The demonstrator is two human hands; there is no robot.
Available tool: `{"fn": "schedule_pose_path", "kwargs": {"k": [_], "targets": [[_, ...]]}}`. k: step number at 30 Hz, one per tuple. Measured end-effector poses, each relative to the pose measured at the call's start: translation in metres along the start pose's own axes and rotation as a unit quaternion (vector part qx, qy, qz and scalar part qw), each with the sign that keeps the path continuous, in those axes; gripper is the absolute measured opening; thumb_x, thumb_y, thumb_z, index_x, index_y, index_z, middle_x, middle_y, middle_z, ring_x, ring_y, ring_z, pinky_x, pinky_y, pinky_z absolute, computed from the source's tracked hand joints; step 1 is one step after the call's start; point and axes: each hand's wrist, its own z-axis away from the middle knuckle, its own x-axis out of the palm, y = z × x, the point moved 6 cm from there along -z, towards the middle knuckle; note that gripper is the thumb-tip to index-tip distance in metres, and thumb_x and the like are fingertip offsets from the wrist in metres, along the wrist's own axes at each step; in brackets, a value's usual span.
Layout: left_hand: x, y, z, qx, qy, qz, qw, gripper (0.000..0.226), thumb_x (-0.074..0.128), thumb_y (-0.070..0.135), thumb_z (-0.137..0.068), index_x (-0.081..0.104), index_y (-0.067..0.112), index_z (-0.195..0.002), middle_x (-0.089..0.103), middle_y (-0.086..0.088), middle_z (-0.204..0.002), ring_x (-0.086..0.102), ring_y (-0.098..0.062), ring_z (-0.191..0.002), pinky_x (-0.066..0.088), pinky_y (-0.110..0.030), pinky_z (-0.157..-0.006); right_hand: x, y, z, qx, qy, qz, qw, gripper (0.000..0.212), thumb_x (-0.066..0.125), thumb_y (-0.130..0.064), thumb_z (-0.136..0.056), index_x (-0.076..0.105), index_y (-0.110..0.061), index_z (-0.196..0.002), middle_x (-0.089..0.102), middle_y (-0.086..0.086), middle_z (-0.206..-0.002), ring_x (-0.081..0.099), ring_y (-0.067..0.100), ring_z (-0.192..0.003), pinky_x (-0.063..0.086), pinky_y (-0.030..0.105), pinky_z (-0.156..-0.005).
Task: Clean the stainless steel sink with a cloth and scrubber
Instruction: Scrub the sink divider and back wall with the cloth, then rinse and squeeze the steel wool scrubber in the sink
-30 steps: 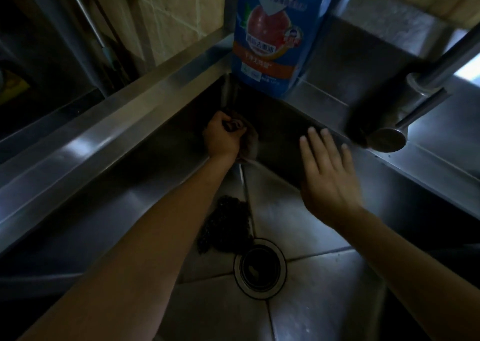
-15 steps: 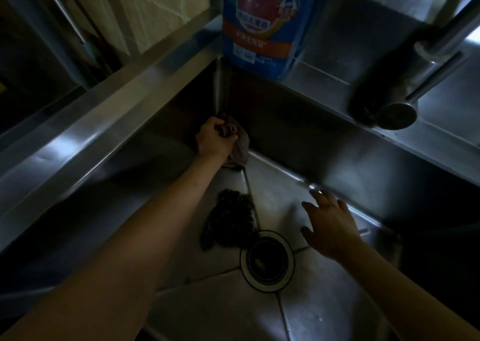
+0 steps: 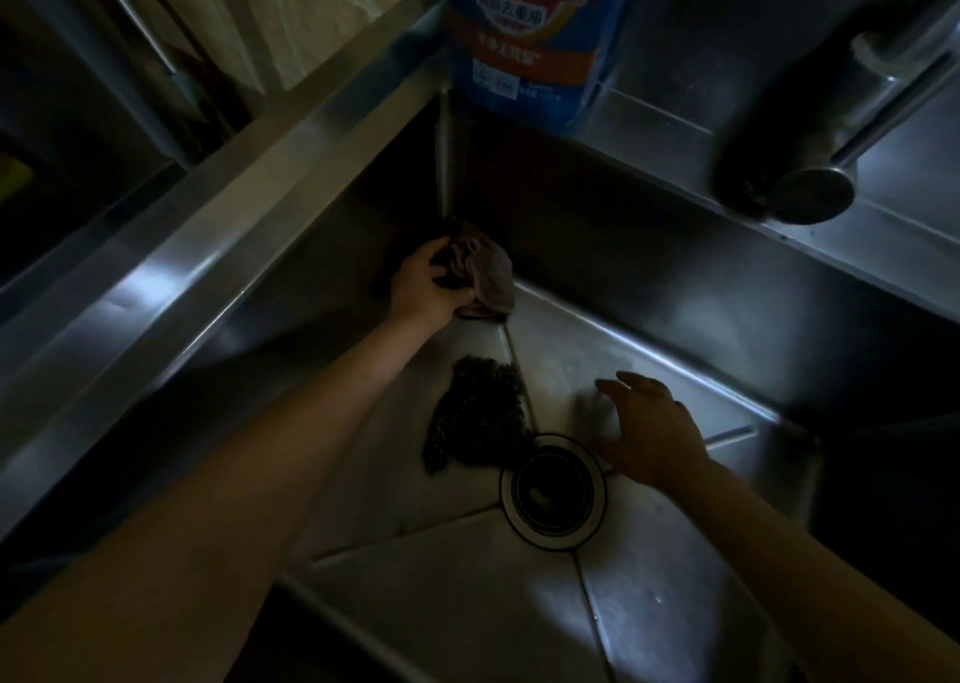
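Dim kitchen, stainless steel sink seen from above, tiled wall behind its far-left rim. Left hand is down in the far corner of the basin, fingers curled round a bunched grey-brown cloth, which is pressed against the corner where walls meet floor. Dark scrubber lies loose on the basin floor between cloth and drain, its lower edge touching the drain ring. Right hand is low over the basin floor just right of the drain, fingers spread and relaxed, holding nothing. Blue detergent bottle stands on the back ledge above the corner. Faucet reaches in from upper right, spout over the ledge edge.
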Motion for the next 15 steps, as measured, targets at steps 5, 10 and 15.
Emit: {"fn": "schedule_pose_path", "kwargs": {"k": [5, 10, 15], "targets": [[-0.003, -0.022, 0.033, -0.026, -0.121, -0.059, 0.99, 0.058, 0.076, -0.001, -0.072, 0.055, 0.006, -0.125, 0.063, -0.015, -0.116, 0.06, -0.024, -0.109, 0.048, -0.028, -0.09, 0.009, -0.017, 0.011, -0.004, -0.037, -0.057, 0.998, 0.081, 0.069, -0.048, -0.077, 0.026, -0.031, -0.145, 0.028, 0.002, -0.151, 0.025, 0.024, -0.138, 0.032, 0.042, -0.11], [0.003, -0.039, 0.059, -0.056, -0.218, -0.138, 0.965, 0.059, 0.077, 0.001, -0.072, 0.054, 0.003, -0.126, 0.062, -0.017, -0.116, 0.059, -0.026, -0.109, 0.044, -0.023, -0.083, 0.024, -0.036, 0.02, -0.001, -0.052, -0.082, 0.995, 0.084, 0.074, -0.048, -0.072, 0.031, -0.03, -0.143, 0.037, 0.003, -0.142, 0.034, 0.025, -0.131, 0.038, 0.04, -0.104], [0.016, -0.049, 0.07, -0.077, -0.303, -0.173, 0.934, 0.082, 0.08, 0.002, -0.067, 0.04, 0.008, -0.138, 0.058, -0.017, -0.123, 0.059, -0.025, -0.105, 0.05, -0.033, -0.088, 0.036, -0.052, 0.014, 0.003, -0.061, -0.146, 0.987, 0.07, 0.075, -0.043, -0.068, 0.045, -0.025, -0.13, 0.055, 0.007, -0.118, 0.054, 0.026, -0.11, 0.05, 0.04, -0.089]]}}
